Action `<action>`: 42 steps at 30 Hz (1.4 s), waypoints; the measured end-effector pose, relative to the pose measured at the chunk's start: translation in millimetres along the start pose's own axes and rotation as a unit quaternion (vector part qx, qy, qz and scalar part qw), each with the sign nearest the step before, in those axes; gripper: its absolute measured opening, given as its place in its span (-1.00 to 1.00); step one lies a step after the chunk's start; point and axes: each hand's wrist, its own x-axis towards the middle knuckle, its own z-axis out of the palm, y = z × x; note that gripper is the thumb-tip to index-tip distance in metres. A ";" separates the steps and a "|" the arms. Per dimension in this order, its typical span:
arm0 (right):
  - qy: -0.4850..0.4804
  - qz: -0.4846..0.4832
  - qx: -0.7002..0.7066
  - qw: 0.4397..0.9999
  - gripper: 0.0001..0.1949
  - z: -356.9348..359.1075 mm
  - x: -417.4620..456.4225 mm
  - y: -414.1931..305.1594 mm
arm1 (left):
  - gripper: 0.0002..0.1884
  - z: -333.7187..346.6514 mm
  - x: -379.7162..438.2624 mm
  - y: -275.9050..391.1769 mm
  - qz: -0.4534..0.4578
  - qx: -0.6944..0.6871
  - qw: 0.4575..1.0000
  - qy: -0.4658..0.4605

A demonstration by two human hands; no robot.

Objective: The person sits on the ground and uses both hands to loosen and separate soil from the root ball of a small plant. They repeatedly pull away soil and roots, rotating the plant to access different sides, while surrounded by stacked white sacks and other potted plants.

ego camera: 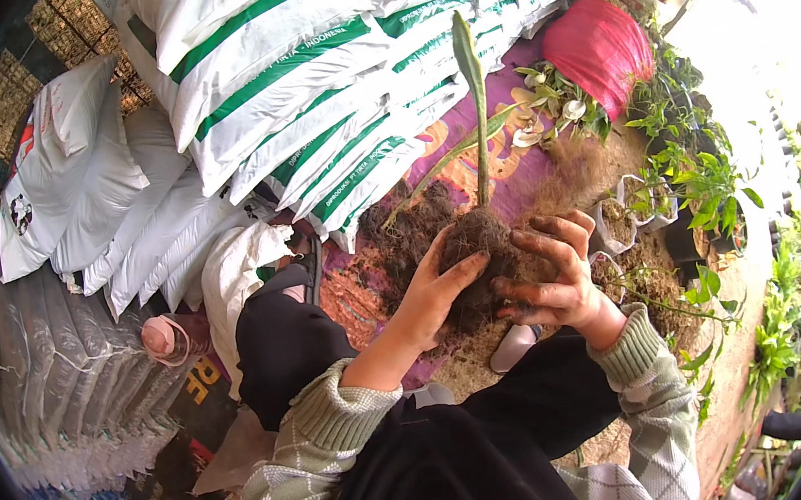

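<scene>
A plant with a tall, stiff green leaf [474, 96] rises from a dark root ball [476, 242] covered in soil and fine roots. My left hand [438, 293] grips the root ball from the left, its thumb across the front. On the right side, my right hand [553, 270] has its soil-stained fingers spread and curved against or just beside the root ball; whether they touch it is hard to see. Behind lies a heap of dark soil and roots [405, 227], with a second long leaf [463, 144] slanting up from it over a purple printed sheet [452, 116].
Stacked white-and-green plastic sacks [323, 75] rise ahead. Plain white sacks [94, 187] lean at the left, near a lidded pink container [172, 338]. A red sack [599, 46] stands at the back right. Potted plants [710, 195] and bags of planting medium [621, 219] line the right.
</scene>
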 end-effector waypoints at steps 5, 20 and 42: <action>-0.024 0.035 0.045 0.998 -0.65 -1.3 0.6 2.4 | -0.31 -11.3 -2.5 0.4 0.017 0.046 0.997 -0.051; 0.055 0.036 0.005 0.998 -0.68 -11.2 -8.2 0.4 | -0.11 1.8 -7.7 7.3 0.064 0.093 0.989 -0.093; 0.028 0.016 -0.049 0.998 -0.61 -5.0 -15.8 -9.7 | -0.35 -2.2 -9.5 2.1 0.049 0.012 0.999 -0.010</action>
